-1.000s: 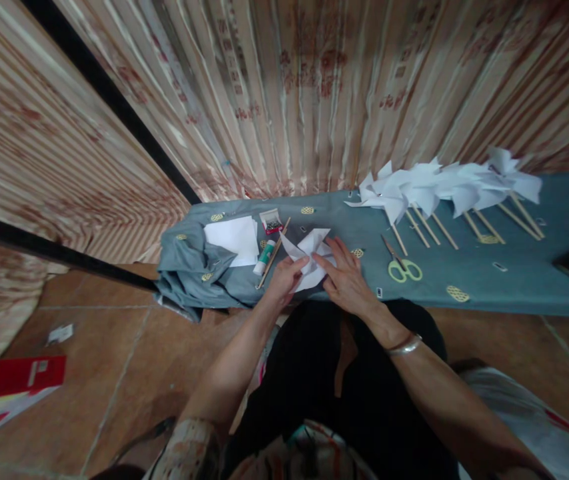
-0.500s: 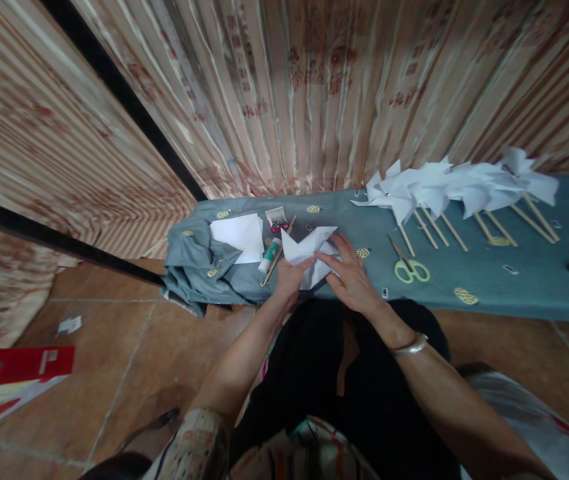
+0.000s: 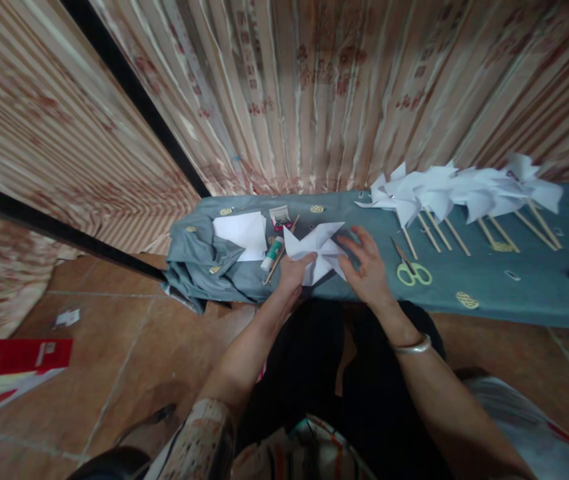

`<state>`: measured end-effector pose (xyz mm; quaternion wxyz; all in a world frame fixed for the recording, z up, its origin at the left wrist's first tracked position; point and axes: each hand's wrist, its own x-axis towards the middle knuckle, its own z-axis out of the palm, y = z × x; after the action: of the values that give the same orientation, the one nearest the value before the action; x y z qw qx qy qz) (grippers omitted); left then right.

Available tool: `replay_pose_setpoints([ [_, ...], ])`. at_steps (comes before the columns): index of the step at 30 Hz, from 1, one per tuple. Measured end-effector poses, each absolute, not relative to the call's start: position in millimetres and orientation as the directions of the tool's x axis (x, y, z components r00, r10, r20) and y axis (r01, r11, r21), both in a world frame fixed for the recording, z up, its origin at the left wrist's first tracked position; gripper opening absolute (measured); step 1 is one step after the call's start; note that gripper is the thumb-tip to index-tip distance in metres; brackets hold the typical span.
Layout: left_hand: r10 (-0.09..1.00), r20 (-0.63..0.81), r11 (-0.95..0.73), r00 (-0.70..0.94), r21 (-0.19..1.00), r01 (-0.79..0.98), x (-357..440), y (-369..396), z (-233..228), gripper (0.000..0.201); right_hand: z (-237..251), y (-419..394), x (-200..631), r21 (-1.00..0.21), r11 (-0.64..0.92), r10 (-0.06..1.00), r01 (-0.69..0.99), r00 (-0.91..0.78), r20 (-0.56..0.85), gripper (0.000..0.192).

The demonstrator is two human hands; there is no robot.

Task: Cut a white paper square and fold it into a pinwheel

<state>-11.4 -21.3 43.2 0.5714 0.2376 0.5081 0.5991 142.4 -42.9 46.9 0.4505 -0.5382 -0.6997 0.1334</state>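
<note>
Striped curtains hang behind the cloth-covered table [image 3: 489, 293]. Left hand [image 3: 292, 273] pinches the folded paper pinwheel [image 3: 317, 250], pinning it steady near the glue stick [image 3: 272, 255]; right hand [image 3: 369, 267] hovers spread open beside the pinwheel, holding nothing.

Dim, soft indoor light, strong wide-angle bending at edges, details perhaps slightly blurred.

Folded paper [image 3: 317, 253] between scissors [image 3: 411, 268] right, probably glue stick [image 3: 272, 253] left

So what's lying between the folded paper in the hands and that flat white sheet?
A glue stick and a thin wooden stick, seen from the head camera.
</note>
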Motion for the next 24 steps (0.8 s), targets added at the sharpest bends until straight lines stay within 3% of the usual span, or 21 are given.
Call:
replay_pose_setpoints([
  [5,0.910,-0.336,0.195,-0.243,0.864,-0.464,-11,-22,43,0.033,38,-24,146,-0.898,0.194,0.954,0.394,0.136,0.266,0.059],
  [11,0.928,-0.304,0.175,-0.217,0.868,-0.465,-11,-27,34,0.037,36,-8,144,-0.997,-0.058,0.998,0.052,-0.026,-0.059,0.078],
  [16,0.947,-0.246,0.135,-0.209,0.890,-0.435,-10,-29,24,0.039,44,-10,141,-0.990,-0.087,0.990,0.110,-0.098,-0.098,0.083],
  [24,0.949,-0.197,0.107,-0.245,0.936,-0.336,-10,-24,9,0.042,36,-7,137,-0.994,-0.011,0.996,0.109,-0.088,-0.021,0.074],
])
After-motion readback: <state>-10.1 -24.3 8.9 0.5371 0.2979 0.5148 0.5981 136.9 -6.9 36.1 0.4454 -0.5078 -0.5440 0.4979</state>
